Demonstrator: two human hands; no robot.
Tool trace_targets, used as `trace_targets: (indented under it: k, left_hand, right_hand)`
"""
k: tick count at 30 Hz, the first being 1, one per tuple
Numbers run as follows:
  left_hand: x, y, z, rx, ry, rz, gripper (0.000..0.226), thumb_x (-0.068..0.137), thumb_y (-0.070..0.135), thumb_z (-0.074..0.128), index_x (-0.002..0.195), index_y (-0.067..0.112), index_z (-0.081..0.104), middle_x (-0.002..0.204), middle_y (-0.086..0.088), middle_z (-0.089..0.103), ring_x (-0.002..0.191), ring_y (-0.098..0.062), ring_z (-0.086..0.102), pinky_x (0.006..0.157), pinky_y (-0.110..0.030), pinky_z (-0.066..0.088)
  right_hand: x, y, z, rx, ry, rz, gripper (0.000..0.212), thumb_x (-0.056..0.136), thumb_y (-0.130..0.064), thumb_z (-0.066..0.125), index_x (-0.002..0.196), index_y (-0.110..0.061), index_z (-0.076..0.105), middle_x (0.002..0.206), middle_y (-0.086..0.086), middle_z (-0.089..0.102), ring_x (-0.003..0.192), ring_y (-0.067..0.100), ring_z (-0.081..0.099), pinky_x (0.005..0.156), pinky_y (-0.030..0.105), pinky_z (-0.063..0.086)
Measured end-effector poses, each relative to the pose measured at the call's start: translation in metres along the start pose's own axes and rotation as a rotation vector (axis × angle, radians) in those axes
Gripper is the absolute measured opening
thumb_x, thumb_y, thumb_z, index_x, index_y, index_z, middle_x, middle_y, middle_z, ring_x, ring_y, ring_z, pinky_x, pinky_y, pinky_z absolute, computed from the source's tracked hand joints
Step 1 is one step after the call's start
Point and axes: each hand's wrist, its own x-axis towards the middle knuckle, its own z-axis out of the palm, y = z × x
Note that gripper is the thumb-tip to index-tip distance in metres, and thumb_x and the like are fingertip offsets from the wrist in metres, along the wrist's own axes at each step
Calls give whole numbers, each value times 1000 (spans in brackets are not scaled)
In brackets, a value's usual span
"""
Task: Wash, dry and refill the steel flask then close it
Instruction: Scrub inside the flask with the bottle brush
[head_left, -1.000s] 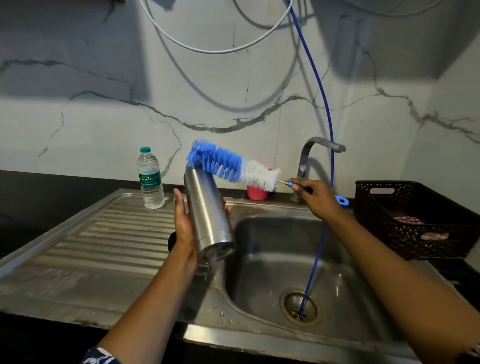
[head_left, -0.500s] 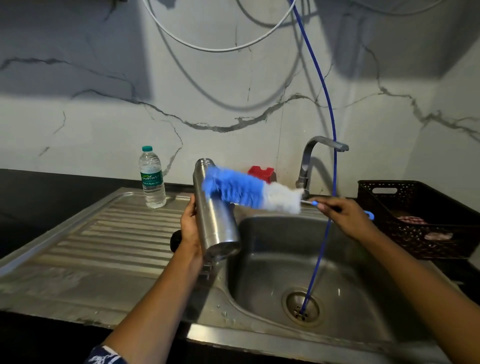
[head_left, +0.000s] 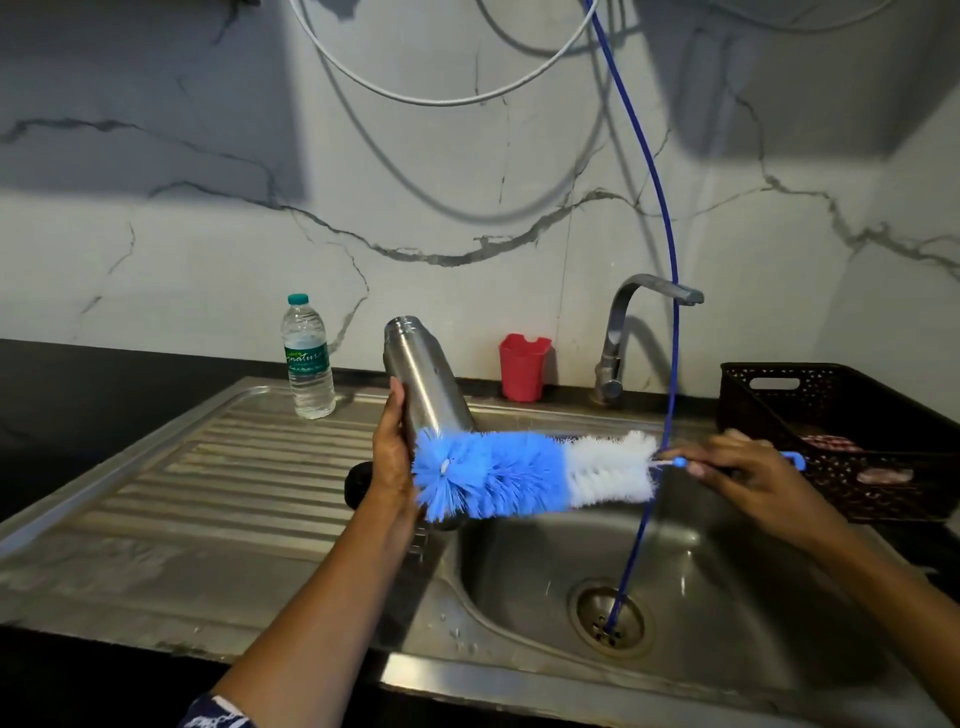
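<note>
two hands: left hand (head_left: 392, 457) curls its fingers round the steel flask (head_left: 421, 374); right hand (head_left: 748, 467) pinches the brush (head_left: 498, 475) handle.
scrub: rub bristles firmly along its wall, above the sink (head_left: 727, 571).

L hand (head_left: 392, 457) & R hand (head_left: 748, 467): both bare. L forearm (head_left: 322, 587) is slim and bare from the grip back almost to the elbow end. There, at the point farthest from the grip, a sleeve (head_left: 215, 714) begins. It's dark navy fabric w/ a white print. Only a small corner shows, so the pattern can't be made out. R forearm (head_left: 872, 577) is bare from the grip back to where it leaves view. On the R hand, the nails (head_left: 695, 470) right by the grip look short & pale, but they're a bit blurred. L hand nails are too dim to tell.
</note>
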Motion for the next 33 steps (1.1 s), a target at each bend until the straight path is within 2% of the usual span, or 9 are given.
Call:
trace_targets:
  k: [4,7,13,19,21,24,27,30,33]
  left_hand:
    - [0,-9,4,99,7,50,89,27,55,92,97,7,67,79,-12,69,64,-23,69,56,-31,57]
    - [2,-11,0,118,54,13,91,37,61,88,106,8,64,86,-13,67,72,-25,67,65,-35,57]
    - [5,-8,-4,61,76,39,89,31,53,92,102,9,65,90,-13,67,73,-25,69,62,-35,57]
    - [7,-8,-7,49,55,-9,86,40,57,89,107,9,62,86,-12,67,79,-27,67,74,-42,56]
    - [6,-11,-4,88,43,-20,79,51,58,84,110,9,63,93,-13,68,85,-29,66,83,-44,53]
    - [3,-13,-4,134,93,-11,63,74,57,63,112,7,62,96,-14,66,78,-26,67,70,-36,56]
    - [3,-11,-9,128,171,-35,84,71,61,67,129,1,53,116,-24,58,90,-32,63,78,-39,56]
    - [5,-9,-14,63,237,-4,76,80,56,57,134,3,50,127,-25,55,102,-34,59,86,-43,51]
    - [6,-4,-14,36,194,11,56,90,55,41,110,8,61,90,-13,70,75,-26,69,65,-33,58]
  right_hand:
    - [46,6,6,-48,81,15,31,85,-47,58,112,-33,60,80,-19,60,84,-1,52,78,26,40]
    - [88,-2,19,-26,156,103,28,90,-20,59,117,-19,64,92,-11,62,91,8,58,83,23,40]
    - [60,2,11,-163,77,2,30,88,-31,59,118,-26,62,76,-19,53,78,5,47,81,37,38]
    - [-1,26,-28,-182,-33,-51,53,84,-72,36,105,-36,67,88,-34,56,78,1,48,67,22,35]
    - [15,30,-26,-183,26,-49,44,84,-70,40,108,-41,63,84,-25,60,78,5,49,70,25,37]
    - [59,23,-3,-162,133,4,30,89,-36,57,116,-25,65,83,-19,63,81,8,50,77,32,40]
    - [95,6,21,1,158,129,26,91,-18,60,116,-16,67,101,0,68,95,11,57,86,24,41]
    - [95,4,32,45,137,170,27,91,-17,59,117,-13,66,104,2,68,96,12,58,85,21,42]
    - [55,18,28,8,82,111,35,85,-48,58,113,-28,65,98,3,70,92,18,59,85,38,49]
